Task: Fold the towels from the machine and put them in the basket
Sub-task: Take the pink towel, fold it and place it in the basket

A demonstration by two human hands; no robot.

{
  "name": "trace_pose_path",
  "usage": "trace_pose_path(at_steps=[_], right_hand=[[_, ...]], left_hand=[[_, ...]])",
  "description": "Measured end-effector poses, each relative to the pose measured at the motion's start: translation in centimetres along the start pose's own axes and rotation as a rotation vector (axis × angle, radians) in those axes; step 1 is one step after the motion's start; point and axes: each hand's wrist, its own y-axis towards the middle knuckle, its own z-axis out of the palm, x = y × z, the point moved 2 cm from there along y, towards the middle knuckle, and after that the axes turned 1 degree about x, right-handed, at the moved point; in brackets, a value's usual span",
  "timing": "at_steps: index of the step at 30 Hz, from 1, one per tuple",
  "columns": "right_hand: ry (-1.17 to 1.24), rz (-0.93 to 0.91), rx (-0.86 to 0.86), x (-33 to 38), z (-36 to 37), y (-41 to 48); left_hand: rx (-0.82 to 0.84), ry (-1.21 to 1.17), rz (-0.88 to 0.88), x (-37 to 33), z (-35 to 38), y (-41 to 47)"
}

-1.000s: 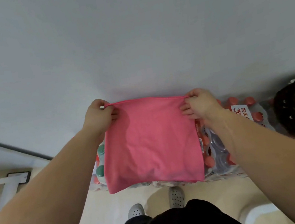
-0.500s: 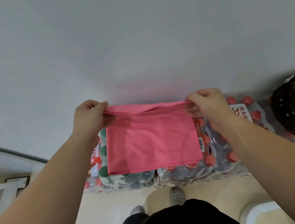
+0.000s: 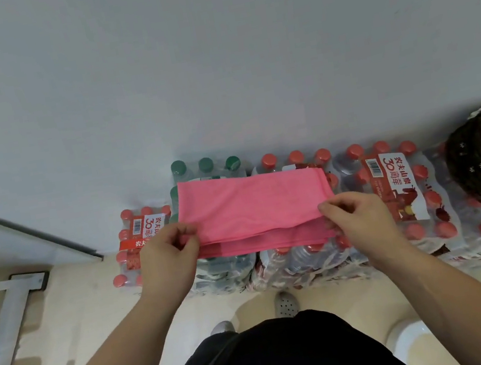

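Holding a folded pink towel [image 3: 256,208] level above packs of bottled water.

At far left, a grey metal frame [image 3: 4,320] on the pale floor [image 3: 87,303]; next, a red-capped bottle pack [image 3: 136,250] against the wall [image 3: 212,59], then green-capped bottles [image 3: 206,165] behind the towel. Left hand [image 3: 169,258] pinching the towel's near left corner, thumb on top, fingers curled under. Towel doubled in layers, spread between both hands over the packs; cannot tell whether touching the caps. Right hand [image 3: 357,220] pinching the near right corner likewise. Further right, another red-capped pack [image 3: 399,187] with a printed label, then the dark wicker basket [image 3: 479,171] at the right edge, well apart from the towel, something blue inside.
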Motion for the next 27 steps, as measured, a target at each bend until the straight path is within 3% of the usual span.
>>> trace_pose_path(at_steps=[14,17,21,24,27], right_hand=[[-0.428,-0.148,0.012,-2.7,1.7,-1.7],[-0.482,-0.117,0.020,-3.1,1.6,-1.4],[-0.630,-0.170,-0.017,-1.3,1.4,-1.2],[-0.737,-0.390,-0.027,1.8,3.5,-1.2],[-0.978,-0.428,0.135,4.2,7.8,-0.8]], left_hand=[[0.076,0.253,0.087,1.9,-0.5,-0.6],[0.164,0.318,0.112,1.5,-0.8,0.0],[0.340,0.358,-0.018,0.3,-2.5,1.9],[0.230,0.370,0.020,-1.1,-2.8,3.7],[0.100,0.503,0.211,-2.0,-0.6,4.5]])
